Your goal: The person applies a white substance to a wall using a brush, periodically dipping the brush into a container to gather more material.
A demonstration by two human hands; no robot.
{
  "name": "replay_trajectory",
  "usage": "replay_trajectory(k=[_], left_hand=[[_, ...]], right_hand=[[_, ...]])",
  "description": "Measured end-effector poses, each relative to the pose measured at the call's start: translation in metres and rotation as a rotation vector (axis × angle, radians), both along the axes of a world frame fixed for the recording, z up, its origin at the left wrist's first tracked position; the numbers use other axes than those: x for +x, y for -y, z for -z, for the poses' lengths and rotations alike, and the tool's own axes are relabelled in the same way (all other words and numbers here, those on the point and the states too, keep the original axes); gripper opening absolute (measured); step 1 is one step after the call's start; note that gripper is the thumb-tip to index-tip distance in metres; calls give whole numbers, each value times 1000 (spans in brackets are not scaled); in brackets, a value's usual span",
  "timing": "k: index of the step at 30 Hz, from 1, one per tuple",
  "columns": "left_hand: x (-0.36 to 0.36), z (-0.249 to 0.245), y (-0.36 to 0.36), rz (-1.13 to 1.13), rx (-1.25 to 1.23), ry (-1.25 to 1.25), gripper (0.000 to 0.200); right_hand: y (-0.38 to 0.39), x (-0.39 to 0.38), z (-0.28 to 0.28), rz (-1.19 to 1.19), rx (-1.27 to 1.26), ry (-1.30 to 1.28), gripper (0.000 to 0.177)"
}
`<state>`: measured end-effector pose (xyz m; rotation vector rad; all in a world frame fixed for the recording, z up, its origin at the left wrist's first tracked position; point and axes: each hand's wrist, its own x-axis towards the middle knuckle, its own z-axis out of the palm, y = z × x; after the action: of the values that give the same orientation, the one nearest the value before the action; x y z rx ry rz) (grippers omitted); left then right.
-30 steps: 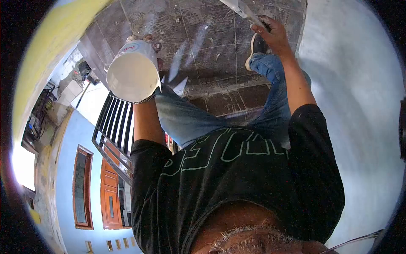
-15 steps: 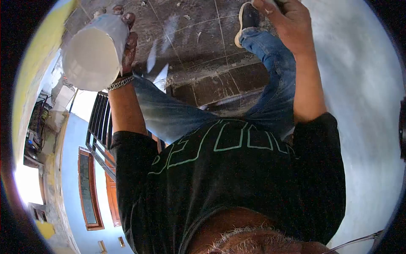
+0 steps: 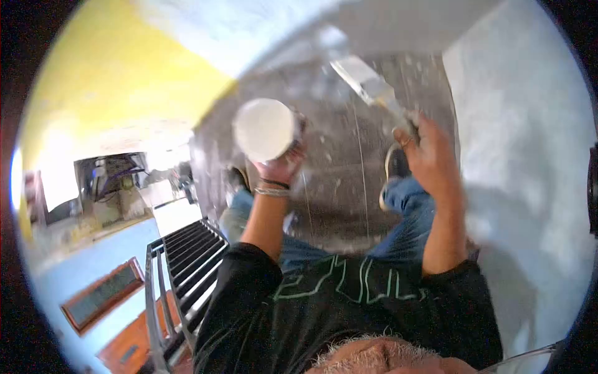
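A round white container (image 3: 265,130) rests in my left hand (image 3: 286,158), whose fingers wrap round its side and underside. Its pale top or inside faces the camera, and blur hides what it holds. My right hand (image 3: 427,153) is closed round the handle of a putty knife (image 3: 372,87). The wide flat blade points up and to the left, away from me, with pale smears on it. Container and blade are apart, both above the dark tiled floor.
A pale wall (image 3: 523,143) runs down the right side. Upper left is a yellow and white wall (image 3: 143,68). At the lower left stand a black metal railing (image 3: 193,262) and a framed window (image 3: 104,295). Dark floor tiles (image 3: 339,187) lie beneath my feet.
The view has tilted up and shifted, showing more wall and floor ahead. The container now appears nearer the middle, and the putty knife in my right hand has come into view.
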<state>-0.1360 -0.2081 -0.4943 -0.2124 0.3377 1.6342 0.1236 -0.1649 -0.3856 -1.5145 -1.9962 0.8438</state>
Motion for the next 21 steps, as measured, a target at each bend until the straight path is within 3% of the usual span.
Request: replay_trajectory(k=[3,5,7,8,10,17,21], left_hand=[[14,-32,24,-13,62,-48,67],[19,-50,28,49,155,-91,65],[26,-68,37,42,196,-22,66],[29,-77,42,43,250,-39,66],[38,-92,67,61,294,-119,71],[33,-98,95,3,281,-184,74],[26,-103,97,28,258,-165,78]], right_hand=[[3,-4,-9,65,-36,-25,38],[-8,-4,11,123,87,-86,42],[-24,-8,50,168,399,-83,41],[-27,-8,44,169,451,-103,41],[-13,-6,33,122,235,-84,42],[-31,-13,67,134,365,-101,40],[-27,-11,59,144,243,-33,42]])
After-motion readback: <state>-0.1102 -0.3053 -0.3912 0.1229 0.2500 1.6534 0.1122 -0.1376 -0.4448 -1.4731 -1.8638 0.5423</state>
